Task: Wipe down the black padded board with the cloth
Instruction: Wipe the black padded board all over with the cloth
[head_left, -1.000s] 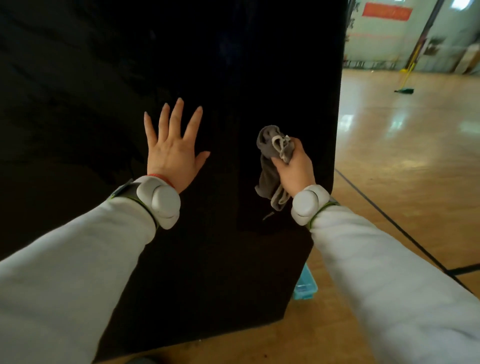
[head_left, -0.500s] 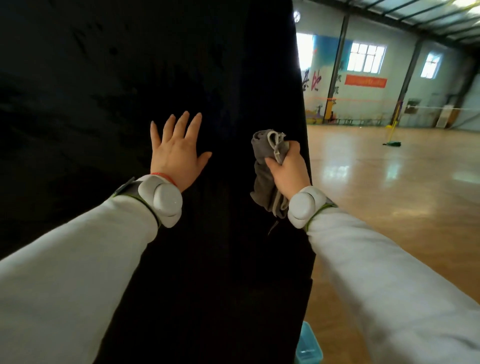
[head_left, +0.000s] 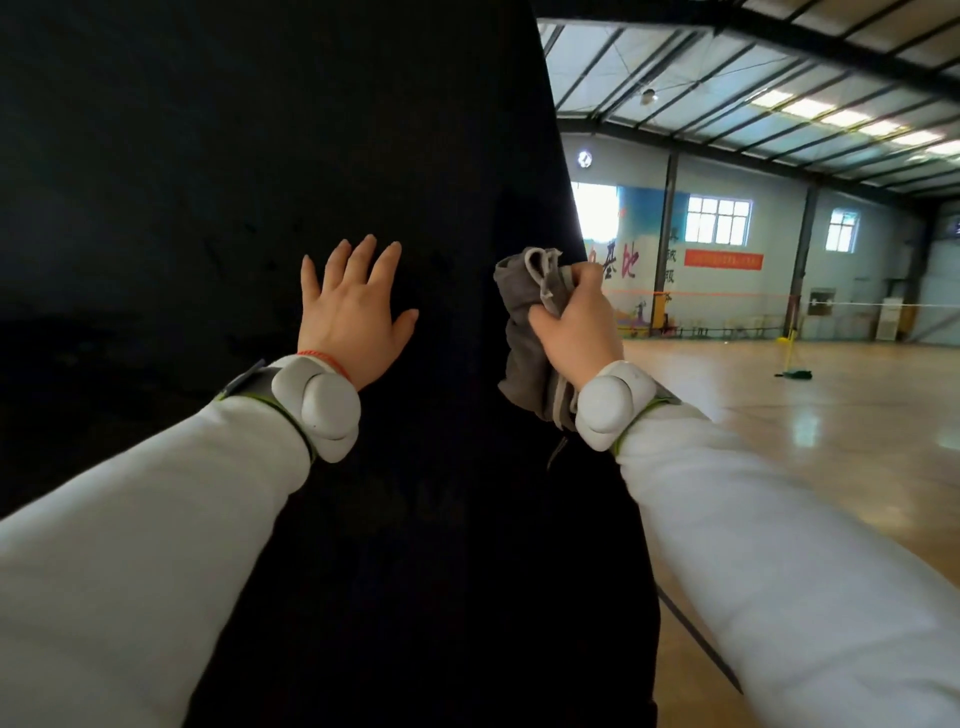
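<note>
Right now, your left hand (head_left: 353, 317) lies flat on the big black padded board (head_left: 234, 156). Its fingers are straight and spread wide, and it holds nothing. The board stands upright in front of you and fills the left side of the view.

Your right hand (head_left: 579, 332) is curled tight round a crumpled grey cloth (head_left: 522, 338). The cloth is bunched up in your fist, and its loose end hangs down past your wrist. Hand and cloth are up by the right edge of the board, about level with your left hand. The cloth looks to be against the black face, but you cannot tell how hard it presses.

Both arms are in long white sleeves (head_left: 156, 571). A rounded white band (head_left: 324, 410) sits on each wrist, and a thin red string (head_left: 319, 357) goes round the left one.

To the right of the board is a shiny wooden floor (head_left: 831, 405) in a big hall. On the far wall are bright windows (head_left: 718, 221) and a long red sign (head_left: 723, 260).
</note>
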